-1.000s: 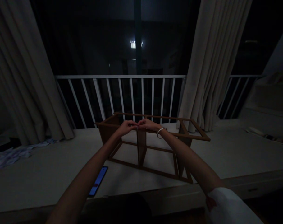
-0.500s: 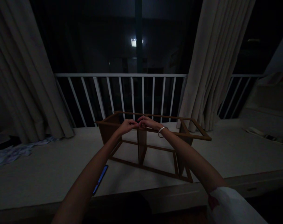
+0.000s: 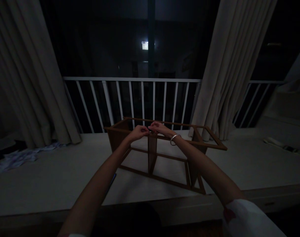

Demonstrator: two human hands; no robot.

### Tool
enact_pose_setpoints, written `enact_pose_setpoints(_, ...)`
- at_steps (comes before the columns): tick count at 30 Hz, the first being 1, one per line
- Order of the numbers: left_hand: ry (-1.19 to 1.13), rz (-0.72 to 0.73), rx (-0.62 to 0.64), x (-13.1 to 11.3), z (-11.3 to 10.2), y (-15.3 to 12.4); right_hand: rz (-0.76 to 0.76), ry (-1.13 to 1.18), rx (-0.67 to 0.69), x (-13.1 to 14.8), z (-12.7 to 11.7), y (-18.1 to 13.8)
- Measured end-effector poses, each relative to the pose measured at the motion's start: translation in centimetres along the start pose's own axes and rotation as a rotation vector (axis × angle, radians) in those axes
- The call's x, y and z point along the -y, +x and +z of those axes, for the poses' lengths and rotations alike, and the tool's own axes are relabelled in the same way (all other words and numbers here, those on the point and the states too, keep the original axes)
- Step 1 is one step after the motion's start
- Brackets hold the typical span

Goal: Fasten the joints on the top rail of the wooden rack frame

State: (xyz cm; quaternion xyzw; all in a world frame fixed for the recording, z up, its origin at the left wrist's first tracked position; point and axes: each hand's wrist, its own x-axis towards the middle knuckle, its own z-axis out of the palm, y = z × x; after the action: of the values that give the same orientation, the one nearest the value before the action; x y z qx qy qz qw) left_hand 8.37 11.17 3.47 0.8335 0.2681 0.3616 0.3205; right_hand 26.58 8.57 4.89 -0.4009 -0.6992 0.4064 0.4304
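Dim room, night outside. Big dark window (image 3: 150,39) w/ one small lit light (image 3: 145,45) beyond. White railing (image 3: 130,79) w/ vertical bars across it. Pale curtains: left (image 3: 23,75) & right (image 3: 229,65). Wide pale surface (image 3: 53,171) below; crumpled papers (image 3: 18,157) far left.

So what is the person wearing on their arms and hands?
Both forearms are bare. The right arm has a thin silver bangle round the wrist behind the right hand, and a white sleeve with a small red mark starts near the elbow. The left hand shows no ring or bracelet; only a sliver of pale cloth peeks in at the bottom edge.
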Motion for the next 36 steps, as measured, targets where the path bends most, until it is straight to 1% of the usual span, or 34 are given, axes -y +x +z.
enact_pose_setpoints(2,-0.006,-0.013,0.009,-0.2,0.0,0.0,0.013,0.012,0.019,0.4,0.2,-0.3)
enact_pose_setpoints(6,-0.021,-0.044,0.004,-0.4,-0.3,0.0,0.046,0.041,0.103,0.9,0.4,-0.6)
enact_pose_setpoints(9,-0.01,-0.078,0.025,-0.6,-0.5,0.1,0.058,0.058,0.128,0.9,0.4,-0.6)
enact_pose_setpoints(15,-0.011,-0.119,0.024,-0.8,-0.5,0.2,0.008,0.084,0.188,0.9,0.4,-0.8)
enact_pose_setpoints(19,-0.003,-0.128,0.005,-0.5,-0.4,0.3,0.017,0.065,0.226,1.1,0.5,-1.0)
enact_pose_setpoints(22,-0.014,-0.141,0.015,-0.5,-0.4,0.3,0.008,0.087,0.249,1.1,0.4,-1.0)
enact_pose_setpoints(25,-0.022,-0.141,0.019,-0.8,-0.4,0.2,0.008,0.098,0.233,0.7,0.2,-0.7)
enact_pose_setpoints(31,-0.045,-0.13,0.035,-1.8,-0.6,-0.3,0.018,0.094,0.144,-0.3,-0.1,0.1)
enact_pose_setpoints(36,-0.052,-0.124,0.052,-2.0,-0.7,-0.4,0.022,0.023,0.039,-0.5,-0.2,0.5)
